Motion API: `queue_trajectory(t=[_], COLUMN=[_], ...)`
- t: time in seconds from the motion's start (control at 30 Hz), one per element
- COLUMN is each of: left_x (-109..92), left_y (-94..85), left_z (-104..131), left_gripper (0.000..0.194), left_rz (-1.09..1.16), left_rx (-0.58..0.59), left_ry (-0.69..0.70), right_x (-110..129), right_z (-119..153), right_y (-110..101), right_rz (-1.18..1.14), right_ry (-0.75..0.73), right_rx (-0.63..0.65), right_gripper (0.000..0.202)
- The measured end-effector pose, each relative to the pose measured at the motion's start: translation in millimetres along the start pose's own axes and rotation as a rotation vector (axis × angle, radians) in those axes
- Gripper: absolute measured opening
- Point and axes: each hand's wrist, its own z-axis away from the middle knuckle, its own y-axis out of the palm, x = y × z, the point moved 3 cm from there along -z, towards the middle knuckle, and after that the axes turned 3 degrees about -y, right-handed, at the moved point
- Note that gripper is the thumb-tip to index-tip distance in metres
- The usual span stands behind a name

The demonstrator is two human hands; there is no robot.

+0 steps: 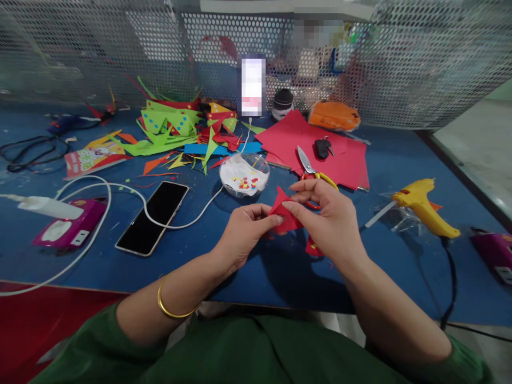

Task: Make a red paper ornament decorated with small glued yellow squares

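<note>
Between my two hands is a small piece of red paper [288, 221] with a pointed top corner. My left hand [245, 234] pinches its left side with thumb and fingers. On the other side, the thumb and fingers of my right hand [326, 218] grip the upper right of the paper. Just beyond my right hand lie scissors [304, 160] with red and yellow handles, partly hidden by it. Under my right palm a second red paper piece [314, 248] with yellow bits shows on the table. A clear bowl [228, 184] with tiny coloured paper squares stands beyond my left hand.
Red sheets [276, 136] with a car key [321, 148] lie at the back. Green cut paper [170, 120] is heaped back left. A phone [154, 216] and white cable [192, 224] lie left, near a purple power block [76, 226]. A yellow glue gun [424, 205] rests right.
</note>
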Motion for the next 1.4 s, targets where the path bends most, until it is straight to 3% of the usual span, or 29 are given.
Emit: queue_trajectory(t=[0.23,0.33,0.5,0.6,0.67,0.77,0.9,1.07,1.23,1.4], left_x=[4,4,0,-3,-4,-5,-6,-6,-6,-7], left_y=[1.7,-0.1,-4.9,-6.8,-7.1,-7.0,-9.2,-10.7,-9.3,-9.1], left_z=[-2,-3,-2,-2,-2,-2,-4,-6,-5,-5], left_gripper=[0.021,0.023,0.019,0.018,0.017,0.018,0.017,0.018,0.017,0.016], left_rz=[0.072,0.113,0.194,0.227,0.235,0.247,0.254,0.242,0.256,0.256], left_rx=[0.048,0.025,-0.026,-0.049,-0.051,-0.045,-0.082,-0.083,-0.072,-0.074], left_ry=[-0.061,-0.106,-0.092,-0.083,-0.069,-0.052,-0.045,-0.044,-0.057,-0.038], right_x=[0,6,15,-3,-29,-76,-117,-126,-122,-120], right_z=[0,-2,5,8,7,4,2,-1,-2,0], right_y=[0,-11,-64,-109,-140,-175,-194,-189,-182,-180], right_rz=[0.025,0.037,0.382,0.783,1.0,1.132,1.034,1.177,1.189,1.162], right_ry=[-0.01,-0.092,-0.224,-0.062,0.117,0.302,0.296,0.282,0.261,0.194], right_rx=[0.004,-0.055,-0.419,-0.53,-0.458,-0.142,0.076,0.096,0.129,-0.016], right_gripper=[0.023,0.024,0.025,0.034,0.043,0.041,0.022,0.025,0.009,0.022])
